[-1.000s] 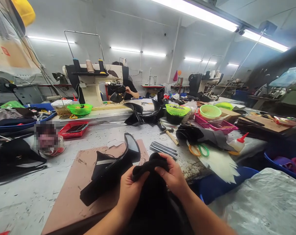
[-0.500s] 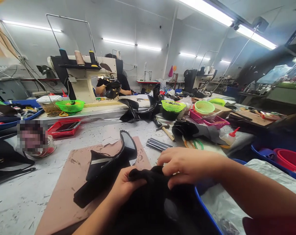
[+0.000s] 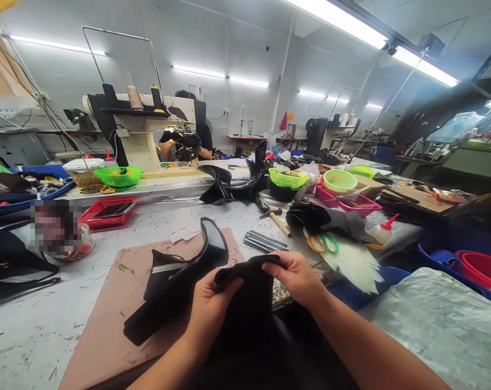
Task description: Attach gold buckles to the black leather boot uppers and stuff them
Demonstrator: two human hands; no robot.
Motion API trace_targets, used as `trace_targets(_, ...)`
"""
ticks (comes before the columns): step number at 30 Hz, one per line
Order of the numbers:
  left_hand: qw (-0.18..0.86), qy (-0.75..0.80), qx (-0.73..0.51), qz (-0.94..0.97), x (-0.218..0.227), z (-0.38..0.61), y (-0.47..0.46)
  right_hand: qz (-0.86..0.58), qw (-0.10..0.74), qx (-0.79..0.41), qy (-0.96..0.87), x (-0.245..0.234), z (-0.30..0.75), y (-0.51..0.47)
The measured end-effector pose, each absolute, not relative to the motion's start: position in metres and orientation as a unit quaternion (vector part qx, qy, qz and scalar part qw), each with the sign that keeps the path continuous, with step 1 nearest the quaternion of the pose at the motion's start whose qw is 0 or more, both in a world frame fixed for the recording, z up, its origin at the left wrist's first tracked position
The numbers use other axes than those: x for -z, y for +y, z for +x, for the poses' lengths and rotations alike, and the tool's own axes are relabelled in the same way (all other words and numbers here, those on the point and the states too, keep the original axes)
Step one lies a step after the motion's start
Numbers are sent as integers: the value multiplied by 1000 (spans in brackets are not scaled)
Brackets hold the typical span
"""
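Observation:
My left hand (image 3: 213, 303) is closed on the left end of the top edge of a black leather piece (image 3: 245, 336), thumb in front. My right hand (image 3: 294, 276) pinches the same edge further right, thumb toward me. The piece hangs down from both hands, and its lower part merges with other dark material near my body. Just left of it, a black boot upper (image 3: 184, 271) with a pale strip lies on a pinkish-brown board (image 3: 107, 309).
Behind the board are a hammer (image 3: 280, 223), dark strips (image 3: 265, 241) and orange- and green-handled scissors (image 3: 330, 244). A red tray (image 3: 93, 219) stands left. Further back are a green basket (image 3: 286, 177), black uppers (image 3: 216, 184) and a sewing machine (image 3: 143, 130) with a person behind it.
My right hand has moved down from above the black piece and now grips its top edge with the thumb in front. The edge is stretched wider between my hands.

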State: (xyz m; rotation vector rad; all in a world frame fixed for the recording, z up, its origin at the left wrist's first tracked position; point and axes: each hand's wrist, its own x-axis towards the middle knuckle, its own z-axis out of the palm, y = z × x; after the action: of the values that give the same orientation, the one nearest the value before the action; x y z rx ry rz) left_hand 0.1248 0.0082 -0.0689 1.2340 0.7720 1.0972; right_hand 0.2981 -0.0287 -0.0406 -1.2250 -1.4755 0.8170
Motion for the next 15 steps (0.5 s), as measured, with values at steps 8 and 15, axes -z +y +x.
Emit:
trace_targets(8, 675, 344, -481, 442, 78, 126, 11, -454, 522, -469, -549, 55, 283, -23)
trace_targets(15, 615, 353, -467, 528, 85, 122, 4, -480, 518, -460, -539, 66, 276, -22)
